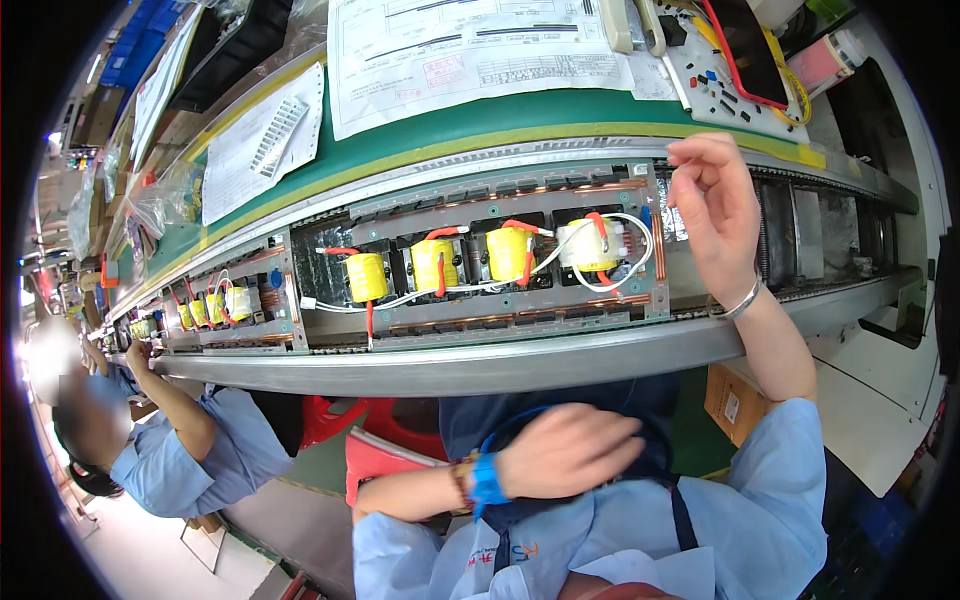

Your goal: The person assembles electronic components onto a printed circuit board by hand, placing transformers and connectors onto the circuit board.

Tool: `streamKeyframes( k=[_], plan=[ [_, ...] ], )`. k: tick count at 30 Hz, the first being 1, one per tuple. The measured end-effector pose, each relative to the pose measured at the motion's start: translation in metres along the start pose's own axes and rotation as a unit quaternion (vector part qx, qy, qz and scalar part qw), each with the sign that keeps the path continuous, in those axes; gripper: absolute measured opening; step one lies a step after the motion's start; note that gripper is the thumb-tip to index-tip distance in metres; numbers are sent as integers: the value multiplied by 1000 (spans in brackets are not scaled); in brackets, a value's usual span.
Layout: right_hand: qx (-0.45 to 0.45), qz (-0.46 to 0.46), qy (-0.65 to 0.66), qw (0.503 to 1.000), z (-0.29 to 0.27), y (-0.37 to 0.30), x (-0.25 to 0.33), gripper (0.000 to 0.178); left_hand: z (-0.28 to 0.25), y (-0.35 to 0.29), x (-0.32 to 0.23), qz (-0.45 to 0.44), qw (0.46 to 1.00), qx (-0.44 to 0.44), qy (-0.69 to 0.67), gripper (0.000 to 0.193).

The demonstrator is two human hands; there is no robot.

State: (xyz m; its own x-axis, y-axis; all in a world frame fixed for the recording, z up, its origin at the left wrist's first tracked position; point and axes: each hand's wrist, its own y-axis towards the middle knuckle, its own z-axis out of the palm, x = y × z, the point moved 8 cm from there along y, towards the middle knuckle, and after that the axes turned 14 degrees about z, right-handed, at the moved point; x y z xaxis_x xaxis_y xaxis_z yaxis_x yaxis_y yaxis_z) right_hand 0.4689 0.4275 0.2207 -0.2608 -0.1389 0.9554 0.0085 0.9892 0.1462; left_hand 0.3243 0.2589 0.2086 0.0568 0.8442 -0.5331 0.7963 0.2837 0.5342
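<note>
My right hand, with a metal bracelet at its wrist, is raised over the right end of the circuit board. Its fingers are loosely bent and apart, with nothing visible in them. In front of my body is my left hand, wearing a blue wrist strap; it is slightly blurred, its fingers stretched out and holding nothing I can see. The board lies on a conveyor line and bears yellow-wrapped coils with red-sleeved leads. A paler coil sits nearest my right hand, looped by a white cable.
A metal rail runs along the conveyor's near side. Farther left is another board, with a co-worker beside the line. Printed sheets, a red-edged phone and a white tray of small parts lie beyond the conveyor.
</note>
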Motion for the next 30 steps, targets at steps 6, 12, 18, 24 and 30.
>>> streamKeyframes(
  k=[6, 12, 18, 24, 30],
  plan=[
    [15, 57, 84, 995, 1, -1, -9, 16, 116, 17, -15, 175, 965, 194, -17, 21],
    [21, 79, 68, 994, -2, -1, -12, 16, 161, 21, -29, 242, 945, 218, -16, 20],
    [37, 67, 40, 996, 2, -1, -11, 19, 181, -7, -11, 158, 942, 292, -47, 19],
    [44, 108, 14, 993, -1, 0, -19, 24, 184, -7, -9, 134, 947, 292, -2, 21],
    [47, 125, 16, 991, 1, 1, -22, 27, 197, -4, -5, 110, 941, 316, 49, 25]
  ],
)
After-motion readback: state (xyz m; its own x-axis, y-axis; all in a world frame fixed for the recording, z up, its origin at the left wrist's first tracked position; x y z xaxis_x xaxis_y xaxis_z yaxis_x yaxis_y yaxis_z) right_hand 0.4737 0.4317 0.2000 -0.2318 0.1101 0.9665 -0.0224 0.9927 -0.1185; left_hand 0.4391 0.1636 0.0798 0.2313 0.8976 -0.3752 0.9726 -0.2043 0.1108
